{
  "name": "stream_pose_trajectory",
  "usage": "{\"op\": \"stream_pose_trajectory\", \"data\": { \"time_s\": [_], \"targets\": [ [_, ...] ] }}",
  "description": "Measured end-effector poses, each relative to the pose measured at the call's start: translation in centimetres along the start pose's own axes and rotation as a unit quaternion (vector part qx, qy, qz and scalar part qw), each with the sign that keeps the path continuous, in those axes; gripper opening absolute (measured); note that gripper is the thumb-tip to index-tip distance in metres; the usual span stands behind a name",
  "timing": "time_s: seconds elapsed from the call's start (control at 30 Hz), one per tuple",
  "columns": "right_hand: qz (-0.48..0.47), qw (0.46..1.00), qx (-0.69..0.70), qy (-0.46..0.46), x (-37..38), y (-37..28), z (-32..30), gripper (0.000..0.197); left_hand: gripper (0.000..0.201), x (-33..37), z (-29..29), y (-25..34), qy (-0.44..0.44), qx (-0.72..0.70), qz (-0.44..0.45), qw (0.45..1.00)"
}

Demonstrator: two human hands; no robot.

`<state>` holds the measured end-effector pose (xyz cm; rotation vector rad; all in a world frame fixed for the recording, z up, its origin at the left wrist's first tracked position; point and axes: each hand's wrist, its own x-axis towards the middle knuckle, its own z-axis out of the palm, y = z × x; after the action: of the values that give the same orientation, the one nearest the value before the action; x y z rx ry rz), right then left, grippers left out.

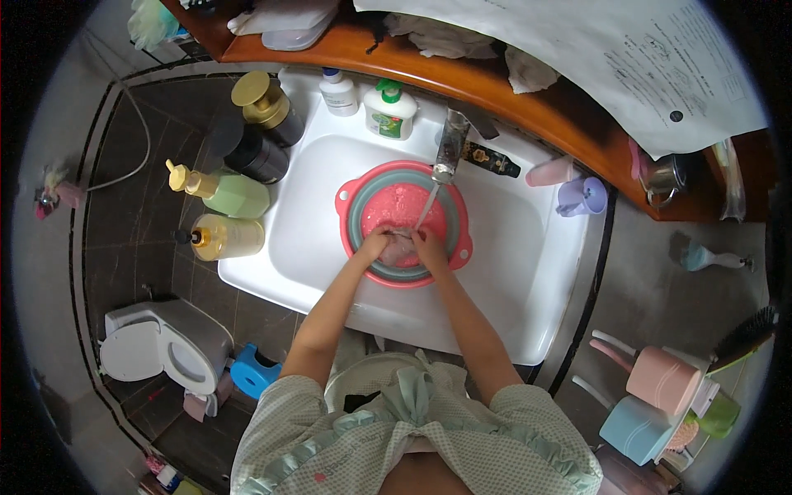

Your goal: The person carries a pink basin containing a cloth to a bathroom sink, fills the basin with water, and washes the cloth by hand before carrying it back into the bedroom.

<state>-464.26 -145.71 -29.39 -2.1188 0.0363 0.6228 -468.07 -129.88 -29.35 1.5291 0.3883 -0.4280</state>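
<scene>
A round pink and grey basin (348,223) stands in the white sink (503,272), with water in it. From the metal faucet (452,144) a stream of water falls into the basin close to my right hand. My left hand (377,242) is closed on the left side of a pale, wet cloth (399,250) just over the water. On the cloth's other side, my right hand (431,249) grips it with bent fingers. Parts of the cloth are hidden by my hands, and its exact kind is hard to make out.
Several pump bottles, such as a yellow one (235,238), line the sink's left edge. A white bottle with a green pump (390,114) stands behind the basin. Two cups, one purple (582,198), sit at the right rim. A wooden shelf (462,78) runs along the back.
</scene>
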Motion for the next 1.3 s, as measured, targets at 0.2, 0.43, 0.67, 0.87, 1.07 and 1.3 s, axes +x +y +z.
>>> {"op": "stream_pose_trajectory", "data": {
  "time_s": [0.2, 0.43, 0.67, 0.87, 1.07, 1.3],
  "targets": [
    [-0.063, 0.996, -0.023, 0.057, -0.1, 0.5, 0.6, 0.036, 0.036, 0.6, 0.7, -2.1, 0.2, 0.189, 0.051, 0.96],
    [-0.082, 0.957, -0.277, 0.01, -1.0, 1.1, 0.2, 0.024, 0.026, -0.1, 3.6, 0.4, 0.128, 0.369, -0.055, 0.919],
    [-0.016, 0.965, 0.239, -0.105, -1.2, -1.5, 0.6, 0.013, 0.028, -0.5, 1.7, 0.0, 0.113, -0.242, -0.098, 0.959],
    [-0.058, 0.924, 0.366, -0.097, -1.6, -2.0, 1.7, 0.017, 0.026, -1.7, 3.0, 2.5, 0.054, -0.28, -0.083, 0.955],
    [-0.155, 0.986, 0.023, 0.061, -2.1, -2.0, 1.7, 0.019, 0.028, -0.5, 1.0, -0.7, 0.171, -0.047, -0.002, 0.984],
    [-0.156, 0.986, -0.066, -0.004, -2.3, -1.7, 1.8, 0.026, 0.021, 0.4, 0.0, -2.1, 0.179, 0.0, -0.043, 0.983]
  ]
}}
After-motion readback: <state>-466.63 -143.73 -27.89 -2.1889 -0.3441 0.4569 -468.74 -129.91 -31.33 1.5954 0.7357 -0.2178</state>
